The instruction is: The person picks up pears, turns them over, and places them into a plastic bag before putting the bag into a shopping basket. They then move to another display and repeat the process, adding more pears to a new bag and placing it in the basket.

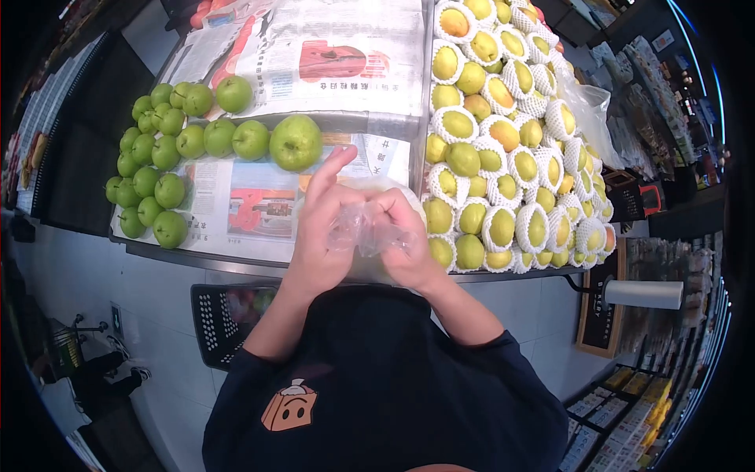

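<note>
In front of my chest I have a clear plastic bag gathered between both hands. My left hand is closed on one side of its bunched top, one finger sticking up. Closed on the other side is my right hand. The bag's body hangs mostly hidden behind my hands; what it contains I cannot make out. Just beyond my left fingers sits a large green apple, in line with several other green apples on newspaper.
Pears in white foam nets fill the right side of the stand. A black basket is below the stand's edge at left. A plastic bag roll sticks out at right. Another person's legs show at far left.
</note>
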`<action>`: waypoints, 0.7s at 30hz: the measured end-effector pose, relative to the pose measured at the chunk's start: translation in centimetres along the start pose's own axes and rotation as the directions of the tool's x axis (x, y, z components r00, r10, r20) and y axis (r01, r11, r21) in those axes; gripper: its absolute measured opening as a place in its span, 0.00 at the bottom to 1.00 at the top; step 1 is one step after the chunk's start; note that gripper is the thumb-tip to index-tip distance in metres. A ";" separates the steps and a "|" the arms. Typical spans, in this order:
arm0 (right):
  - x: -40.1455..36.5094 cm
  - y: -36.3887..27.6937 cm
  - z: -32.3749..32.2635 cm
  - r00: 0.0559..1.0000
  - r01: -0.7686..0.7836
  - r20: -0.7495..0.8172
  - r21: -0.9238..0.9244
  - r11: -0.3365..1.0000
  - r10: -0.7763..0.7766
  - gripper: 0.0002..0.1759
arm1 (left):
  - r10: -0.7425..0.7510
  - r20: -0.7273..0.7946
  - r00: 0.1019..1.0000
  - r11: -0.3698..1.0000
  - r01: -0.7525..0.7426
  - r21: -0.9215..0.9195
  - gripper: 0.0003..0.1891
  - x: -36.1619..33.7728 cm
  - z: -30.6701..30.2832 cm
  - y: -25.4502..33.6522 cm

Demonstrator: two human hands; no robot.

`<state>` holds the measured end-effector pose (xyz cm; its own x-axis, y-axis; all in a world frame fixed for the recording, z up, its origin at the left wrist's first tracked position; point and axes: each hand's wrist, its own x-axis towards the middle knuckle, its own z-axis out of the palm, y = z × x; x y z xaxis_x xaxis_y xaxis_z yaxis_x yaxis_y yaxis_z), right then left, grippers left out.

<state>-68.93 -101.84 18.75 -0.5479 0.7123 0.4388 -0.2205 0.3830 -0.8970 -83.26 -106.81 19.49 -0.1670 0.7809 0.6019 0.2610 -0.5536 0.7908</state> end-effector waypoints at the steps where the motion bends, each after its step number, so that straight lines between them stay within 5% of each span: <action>1: -0.3 0.1 -0.1 0.998 -0.051 -0.026 -0.014 0.999 0.050 0.03 | -0.015 0.021 1.000 1.000 0.016 -0.019 0.10 -0.1 -0.1 -0.1; 6: 0.8 0.0 -0.1 0.989 -0.078 -0.115 0.122 0.989 0.092 0.05 | -0.162 0.252 0.954 0.974 0.196 -0.113 0.25 -1.1 -2.0 -0.2; 10: 1.2 0.6 -0.2 0.995 -0.030 -0.089 0.175 0.984 0.046 0.07 | -0.206 0.331 0.921 0.929 0.078 0.362 0.46 -0.8 -4.1 -0.3; 13: 1.3 -0.8 -0.2 0.994 -0.063 0.081 -0.125 0.990 0.073 0.09 | -0.179 0.405 0.897 0.879 -0.039 0.475 0.47 -1.1 -3.1 -1.6; 15: 2.1 -1.6 0.5 0.977 0.192 0.153 -0.318 0.928 -0.150 0.09 | -0.129 0.400 0.907 0.868 -0.092 0.489 0.45 -1.1 -1.2 -1.6; 19: 2.6 -2.2 1.3 0.916 0.392 0.301 -0.539 0.746 -0.264 0.10 | -0.005 0.335 0.942 0.983 -0.057 0.173 0.34 -0.8 0.5 -3.6; 21: 2.7 -2.8 1.4 0.926 0.367 0.294 -0.561 0.742 -0.236 0.08 | -0.103 0.315 0.943 0.993 0.117 -0.025 0.33 -1.1 0.3 -2.7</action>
<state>-70.91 -101.83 22.40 -0.6930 0.3962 0.6023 0.0884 0.8758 -0.4745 -83.48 -106.07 16.68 0.1155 0.8850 0.4510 0.2158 -0.4656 0.8583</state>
